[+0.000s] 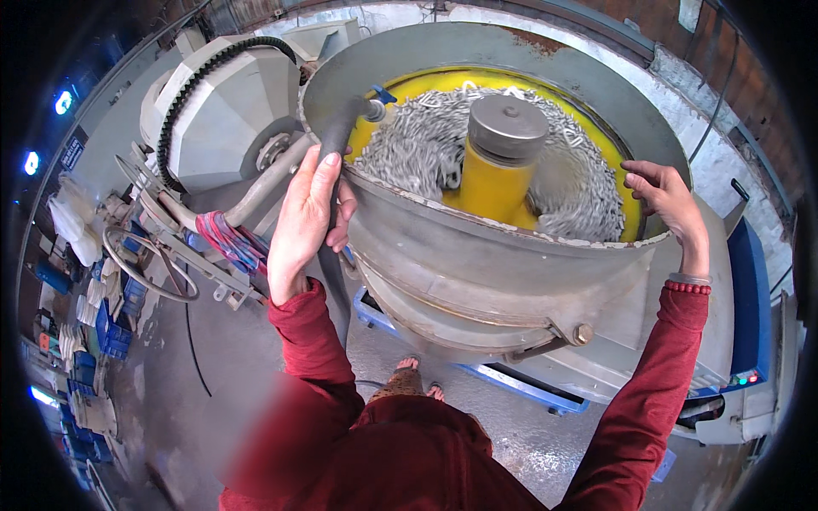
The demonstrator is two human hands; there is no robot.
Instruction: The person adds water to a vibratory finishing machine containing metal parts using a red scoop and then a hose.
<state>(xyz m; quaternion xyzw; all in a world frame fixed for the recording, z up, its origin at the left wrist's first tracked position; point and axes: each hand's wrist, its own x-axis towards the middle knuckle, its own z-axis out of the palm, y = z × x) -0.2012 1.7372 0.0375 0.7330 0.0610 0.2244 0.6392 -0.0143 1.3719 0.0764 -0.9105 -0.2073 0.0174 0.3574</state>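
A large round grey tub (503, 272) with a yellow lining stands in front of me. Inside it, a mass of small silvery parts (413, 136) is blurred by motion around a yellow column (494, 183) with a metal cap (509, 119). My left hand (304, 209) is closed around a dark grey hose (339, 129) at the tub's left rim. A metal end with a blue valve handle (385, 94) tips the hose, over the tub's inside. My right hand (666, 198) is at the right rim, fingers apart and slightly bent, holding nothing that I can see.
Left of the tub stands a pale many-sided drum (230, 119) with a black toothed belt. A coloured cloth (232, 241) is wrapped around a pipe there. Blue bins (112, 330) line the far left. A blue cabinet (750, 298) with lit buttons stands at right.
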